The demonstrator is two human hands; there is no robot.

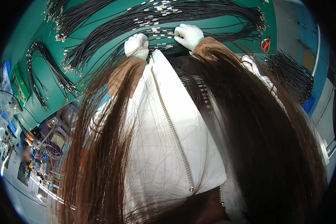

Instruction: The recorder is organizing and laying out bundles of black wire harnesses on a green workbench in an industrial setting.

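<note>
Both my hands wear white gloves and rest over a spread of thin black cables (162, 33) on a green table. My left hand (137, 44) is curled over the near cables, its fingertips bent down and partly hidden. To its right, my right hand (189, 36) has finger and thumb drawn together at the same cables. Small white labels or sleeves sit on the cables between the two hands. How many cables lie in each grip cannot be seen. Long hair hangs over both forearms and much of the lower view.
Thick bundles of black cables (112, 28) with metal ends cover the back of the green table (89, 80). A smaller bundle (44, 56) lies bent at the left. Red-handled scissors (265, 45) lie near the right edge. More cables (291, 76) hang there. A green bin (19, 84) stands far left.
</note>
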